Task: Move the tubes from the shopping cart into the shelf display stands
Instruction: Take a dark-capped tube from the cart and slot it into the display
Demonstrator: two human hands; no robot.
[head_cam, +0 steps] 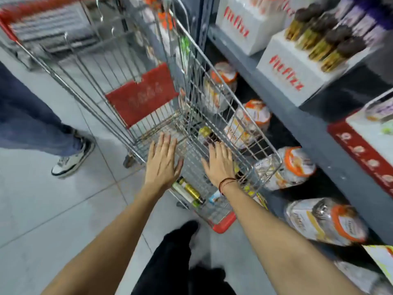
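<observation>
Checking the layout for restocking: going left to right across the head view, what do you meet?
Bystander's sneaker → left hand → right hand → orange-lidded jar → white display stand.

bare forearms, no sleeves, thin red and black cord bracelet [227, 181] on right wrist, black trousers [170, 258]

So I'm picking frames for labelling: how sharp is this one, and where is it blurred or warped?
Head view: motion blur smears the cart handle and display stands; both hands and the tubes are fairly sharp; wide-angle distortion bends the shelf edge.
</observation>
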